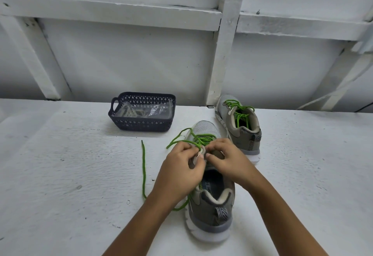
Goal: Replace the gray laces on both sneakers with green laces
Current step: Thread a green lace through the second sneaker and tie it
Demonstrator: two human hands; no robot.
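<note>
A grey sneaker [212,209] lies in front of me, heel towards me, partly threaded with a green lace [143,167] whose loose end trails across the surface to the left. My left hand [181,169] and my right hand [226,157] meet over its tongue, fingers curled; both pinch at the lace and eyelet area, the exact grip hidden by the fingers. A second grey sneaker [240,126] stands behind to the right, laced in green.
A dark blue plastic basket [141,124] sits at the back left of the sneakers, holding pale grey laces and a clear plastic bag. The white textured surface ends at a white wall with beams behind the basket and the far sneaker.
</note>
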